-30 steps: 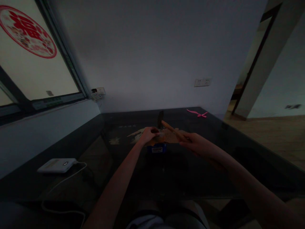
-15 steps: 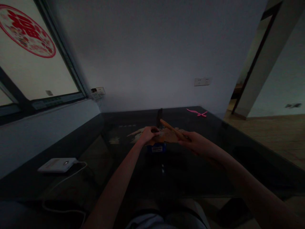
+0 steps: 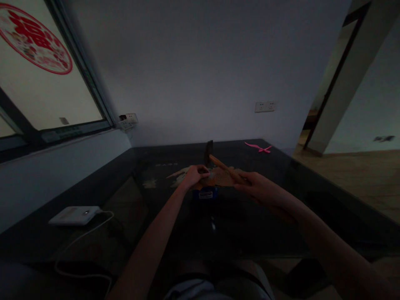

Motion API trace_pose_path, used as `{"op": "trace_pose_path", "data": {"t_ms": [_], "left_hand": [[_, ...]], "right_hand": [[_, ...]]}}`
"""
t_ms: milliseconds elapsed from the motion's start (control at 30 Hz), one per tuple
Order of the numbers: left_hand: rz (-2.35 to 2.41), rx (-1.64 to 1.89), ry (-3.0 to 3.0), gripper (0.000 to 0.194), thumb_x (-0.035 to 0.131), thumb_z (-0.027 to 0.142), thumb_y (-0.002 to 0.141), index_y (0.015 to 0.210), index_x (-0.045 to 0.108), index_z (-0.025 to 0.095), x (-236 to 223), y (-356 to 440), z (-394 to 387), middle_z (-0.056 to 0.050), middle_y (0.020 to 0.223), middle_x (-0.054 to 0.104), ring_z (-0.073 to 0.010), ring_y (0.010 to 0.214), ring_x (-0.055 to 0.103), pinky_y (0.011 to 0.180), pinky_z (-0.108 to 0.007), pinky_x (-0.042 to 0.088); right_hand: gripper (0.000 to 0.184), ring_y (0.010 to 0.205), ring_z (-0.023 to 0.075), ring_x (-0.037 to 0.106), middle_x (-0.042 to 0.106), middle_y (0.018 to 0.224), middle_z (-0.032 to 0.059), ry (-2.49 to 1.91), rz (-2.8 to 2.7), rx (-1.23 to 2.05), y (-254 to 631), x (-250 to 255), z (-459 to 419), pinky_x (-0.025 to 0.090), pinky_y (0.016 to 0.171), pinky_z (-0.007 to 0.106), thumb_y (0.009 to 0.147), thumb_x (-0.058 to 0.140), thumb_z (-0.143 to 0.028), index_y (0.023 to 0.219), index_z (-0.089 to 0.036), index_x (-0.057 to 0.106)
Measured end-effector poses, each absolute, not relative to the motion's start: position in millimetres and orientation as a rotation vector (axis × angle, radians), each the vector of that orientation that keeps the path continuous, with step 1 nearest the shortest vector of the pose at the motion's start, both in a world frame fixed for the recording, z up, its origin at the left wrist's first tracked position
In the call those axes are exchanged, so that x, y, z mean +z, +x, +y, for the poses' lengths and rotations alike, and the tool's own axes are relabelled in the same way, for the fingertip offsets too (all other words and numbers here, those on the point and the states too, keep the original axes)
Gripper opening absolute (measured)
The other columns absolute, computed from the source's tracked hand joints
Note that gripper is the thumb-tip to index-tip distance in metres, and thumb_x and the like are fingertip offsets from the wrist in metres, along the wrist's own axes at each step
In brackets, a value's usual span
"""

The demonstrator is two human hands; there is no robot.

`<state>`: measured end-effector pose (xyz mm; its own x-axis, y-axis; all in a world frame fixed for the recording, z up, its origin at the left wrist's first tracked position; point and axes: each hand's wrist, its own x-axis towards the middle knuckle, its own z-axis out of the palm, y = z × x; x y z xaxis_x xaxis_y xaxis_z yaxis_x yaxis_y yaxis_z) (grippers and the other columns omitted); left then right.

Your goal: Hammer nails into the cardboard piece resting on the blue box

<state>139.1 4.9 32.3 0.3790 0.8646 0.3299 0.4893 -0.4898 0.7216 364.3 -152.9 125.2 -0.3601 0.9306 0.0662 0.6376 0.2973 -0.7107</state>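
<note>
My right hand [image 3: 254, 185] is closed around the wooden handle of a hammer [image 3: 220, 163]. The hammer's dark head rises just beyond my left hand, above a brown flat piece [image 3: 222, 178] marked with small dots. At the left end of that piece, my left hand [image 3: 194, 177] has thumb and fingers brought together in a pinch; whatever sits between them is too small and dark to name. Under the brown piece, a blue box-like thing [image 3: 205, 194] with a pale label shows its front. Ragged pale material [image 3: 179, 175] sticks out left of my left hand.
A dark glossy table [image 3: 175, 233] carries everything. To the left lies a white power bank [image 3: 75, 216] with a white cable [image 3: 84, 237]. Near the back right edge is a pink strip-like thing [image 3: 261, 148]. A wall with sockets [image 3: 265, 107] stands behind.
The hammer's head has shifted very slightly up and to the left. Both hands stay in nearly the same places, and the brown piece has not visibly moved.
</note>
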Motion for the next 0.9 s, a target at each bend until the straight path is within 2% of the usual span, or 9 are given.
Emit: {"op": "trace_pose_path", "data": {"t_ms": [167,233,333,467,633,900], "left_hand": [[1.138,0.940,2.071,0.027,0.066,0.026,0.069,0.092,0.066,0.012,30.4,138.1,7.5,-0.008,0.091,0.069,-0.0182,0.077,0.063,0.069,-0.028,0.048],[1.146,0.947,2.084,0.026,0.067,0.025,0.068,0.091,0.066,0.012,29.6,137.7,8.8,-0.008,0.091,0.069,-0.0184,0.079,0.063,0.071,-0.028,0.047],[1.166,0.951,2.109,0.020,0.066,0.027,0.069,0.082,0.066,0.012,28.8,137.7,9.4,-0.006,0.082,0.069,-0.0174,0.075,0.062,0.069,-0.027,0.047],[1.134,0.951,2.107,0.019,0.064,0.028,0.069,0.082,0.066,0.013,30.0,138.2,7.4,-0.005,0.079,0.068,-0.0170,0.074,0.062,0.069,-0.026,0.047],[1.181,0.938,2.102,0.024,0.065,0.024,0.068,0.089,0.066,0.012,34.8,138.6,4.2,-0.008,0.090,0.068,-0.0191,0.079,0.062,0.072,-0.028,0.047],[1.180,0.941,2.136,0.017,0.065,0.024,0.069,0.082,0.066,0.012,34.2,139.0,5.0,-0.005,0.079,0.068,-0.0161,0.072,0.061,0.067,-0.026,0.046]], "right_hand": [[0.031,0.053,0.0124,0.049,0.054,0.067,0.0016,-1.416,-2.162,0.769,364.4,114.4,-144.2,0.037,0.048,0.023,0.077,0.053,-0.027,0.102,-0.011,0.060],[0.032,0.056,0.0131,0.050,0.057,0.071,0.0032,-1.391,-2.163,0.730,363.9,114.5,-143.5,0.038,0.050,0.024,0.076,0.054,-0.027,0.103,-0.010,0.060],[0.037,0.049,0.0106,0.047,0.057,0.074,0.0023,-1.351,-2.130,0.790,362.5,120.0,-146.9,0.038,0.045,0.023,0.078,0.051,-0.031,0.108,-0.011,0.057],[0.040,0.039,0.0086,0.043,0.049,0.060,-0.0040,-1.380,-2.089,0.910,361.4,121.9,-149.7,0.035,0.037,0.021,0.080,0.049,-0.033,0.114,-0.012,0.053],[0.035,0.041,0.0081,0.044,0.048,0.059,-0.0045,-1.422,-2.076,0.915,363.7,113.5,-146.2,0.035,0.037,0.019,0.078,0.053,-0.026,0.110,-0.012,0.055],[0.029,0.039,0.0069,0.041,0.044,0.057,-0.0056,-1.370,-2.039,0.920,363.7,120.5,-150.0,0.035,0.037,0.019,0.082,0.051,-0.028,0.105,-0.010,0.054]]}}
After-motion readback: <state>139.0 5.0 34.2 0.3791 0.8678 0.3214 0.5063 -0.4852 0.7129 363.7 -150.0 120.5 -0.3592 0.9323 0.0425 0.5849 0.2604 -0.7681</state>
